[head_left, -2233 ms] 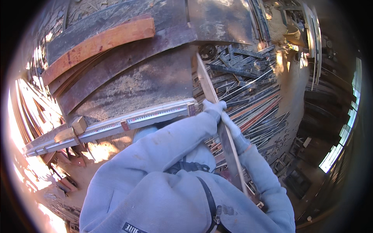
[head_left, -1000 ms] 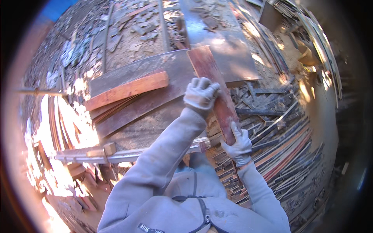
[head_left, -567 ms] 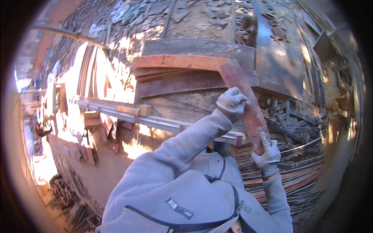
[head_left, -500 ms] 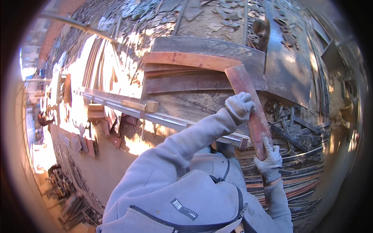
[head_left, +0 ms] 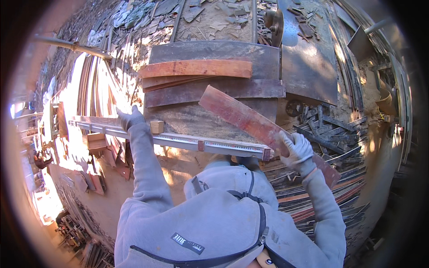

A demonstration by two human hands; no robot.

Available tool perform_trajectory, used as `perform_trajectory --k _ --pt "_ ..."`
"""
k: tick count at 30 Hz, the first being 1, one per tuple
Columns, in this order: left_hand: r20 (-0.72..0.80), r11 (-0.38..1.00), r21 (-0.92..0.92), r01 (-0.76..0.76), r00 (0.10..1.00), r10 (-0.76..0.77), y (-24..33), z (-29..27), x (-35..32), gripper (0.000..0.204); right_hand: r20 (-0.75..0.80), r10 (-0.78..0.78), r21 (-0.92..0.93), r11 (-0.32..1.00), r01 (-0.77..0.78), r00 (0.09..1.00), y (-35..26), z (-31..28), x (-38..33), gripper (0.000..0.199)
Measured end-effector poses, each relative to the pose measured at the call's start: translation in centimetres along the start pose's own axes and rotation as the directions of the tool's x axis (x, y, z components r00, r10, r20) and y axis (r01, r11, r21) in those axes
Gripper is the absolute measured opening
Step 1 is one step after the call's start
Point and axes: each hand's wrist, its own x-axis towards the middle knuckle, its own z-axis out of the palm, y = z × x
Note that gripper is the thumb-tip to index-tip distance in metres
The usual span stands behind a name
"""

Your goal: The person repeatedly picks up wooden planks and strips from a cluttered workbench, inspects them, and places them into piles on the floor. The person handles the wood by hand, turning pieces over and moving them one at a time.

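A reddish wooden board slants over the workbench. My right hand, in a pale work glove, is closed round it near its lower right end. The board's upper left end reaches over the dark bench top. At the left, my gloved left hand is stretched out with its fingers apart, above the back edge of the metal rail. A small wooden block sits just right of that hand, by the rail. The rail carries a measuring tape. What lies under the left palm is hidden.
Beyond the held board, an orange-brown board and a darker board lie on the bench. A round saw blade or guard stands at the far right. Scrap strips are heaped right of the bench.
My left hand has let go of the board and moved left toward the rail and block. The board, now in my right hand alone, has swung to a flatter slant. The view has shifted.
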Motion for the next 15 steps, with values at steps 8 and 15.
perform_trajectory --k 8,15 --pt "0.362 0.940 -0.209 -0.271 0.871 0.332 -7.2 8.9 -4.8 0.100 0.088 -0.262 -0.014 0.964 0.264 0.961 1.3 5.9 10.5 0.089" --pt "0.472 0.780 -0.616 0.116 0.846 0.247 -10.8 14.0 -1.2 0.051 0.123 -0.338 0.160 0.935 0.317 0.933 -2.3 10.3 20.6 0.091"
